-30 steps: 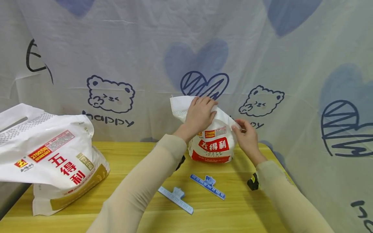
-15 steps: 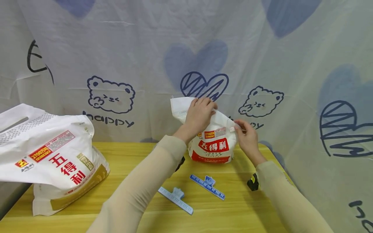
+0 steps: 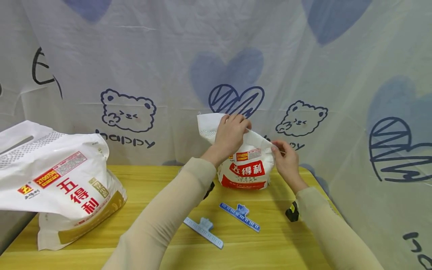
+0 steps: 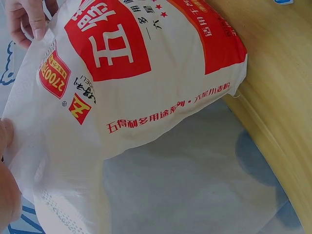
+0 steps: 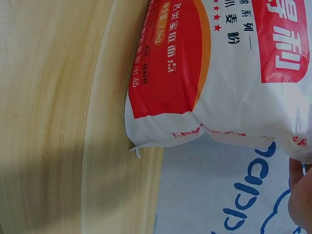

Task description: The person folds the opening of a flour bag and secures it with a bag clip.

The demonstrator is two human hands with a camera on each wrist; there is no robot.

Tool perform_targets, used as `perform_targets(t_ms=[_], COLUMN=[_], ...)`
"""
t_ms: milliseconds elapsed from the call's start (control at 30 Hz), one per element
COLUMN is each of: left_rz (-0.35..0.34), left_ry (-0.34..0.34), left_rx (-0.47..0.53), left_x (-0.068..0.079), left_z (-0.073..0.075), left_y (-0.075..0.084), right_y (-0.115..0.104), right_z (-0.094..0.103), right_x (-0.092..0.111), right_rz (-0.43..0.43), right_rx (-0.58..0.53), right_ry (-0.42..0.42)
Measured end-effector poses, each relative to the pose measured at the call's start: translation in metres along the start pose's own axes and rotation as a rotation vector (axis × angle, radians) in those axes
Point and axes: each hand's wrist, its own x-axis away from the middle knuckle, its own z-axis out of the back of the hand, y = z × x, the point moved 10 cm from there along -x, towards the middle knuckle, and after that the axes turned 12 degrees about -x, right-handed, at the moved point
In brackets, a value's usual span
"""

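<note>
A white flour bag [image 3: 248, 170] with red print stands at the back of the table, its white top bent over toward the right. My left hand [image 3: 233, 133] grips this top from above, fingers wrapped over the edge. At the bag's right upper corner, my right hand [image 3: 286, 157] pinches the plastic between thumb and fingers. The left wrist view has the bag [image 4: 156, 112] close up, with the left thumb [image 4: 7, 195] at its edge and the right hand [image 4: 29, 19] at the far corner. In the right wrist view, fingers [image 5: 300, 200] hold the corner's underside.
A larger white flour bag [image 3: 77, 187] with a gold base leans at the left. Before the hands lie a light blue ruler clip [image 3: 205, 232] and a dark blue ruler clip [image 3: 240, 216] on the wooden table [image 3: 152, 255]. A printed curtain [image 3: 175, 75] hangs behind.
My right fingers have shifted slightly on the bag's right corner, and the small flap seen there earlier is now covered by them. The left hand keeps its grip in the same place.
</note>
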Motion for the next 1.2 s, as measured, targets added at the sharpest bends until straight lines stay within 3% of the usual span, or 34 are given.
perform_targets(t_ms=[500, 900, 1200], left_rz=[-0.001, -0.008, -0.009], left_ry=[-0.026, -0.035, -0.028], left_rx=[-0.012, 0.007, 0.000], left_x=[0.005, 0.007, 0.008], left_z=[-0.001, 0.000, 0.002], left_y=[0.001, 0.000, -0.001], right_y=[0.000, -0.015, -0.023], right_z=[0.003, 0.014, 0.011], right_x=[0.008, 0.029, 0.052], right_rz=[-0.035, 0.042, 0.069], right_rx=[-0.018, -0.065, -0.102], right_ry=[0.018, 0.077, 0.033])
